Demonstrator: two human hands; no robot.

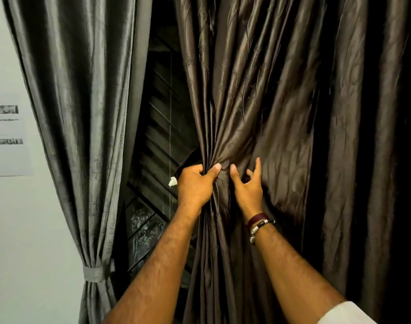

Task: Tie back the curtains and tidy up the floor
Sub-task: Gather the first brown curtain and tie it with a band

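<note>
**Brown curtain bunched in left hand, right hand at the folds**

Landmark = brown curtain (258, 101); fills centre and right of view, gathered into a tight waist at mid-height; dark window (157, 141) shows in the gap just left of it.

Left hand (195, 185) at the curtain's left edge, at the waist; fingers curled round the bunched fabric, thumb pressed across the front of the gather; small white scrap (173, 181) pokes out beside its knuckles, cannot tell what it is.

Right hand (247, 185) just right of the gather, on the curtain face; fingers spread and part-curled, index raised against the cloth, thumb touching the folds; not clearly gripping; 2 bracelets (260, 222) on that wrist.

Grey curtain (78, 113) left of the brown one, beyond the window gap; already cinched low by a grey tieback (94, 273); paper sheet (8, 139) on the wall further left.
</note>
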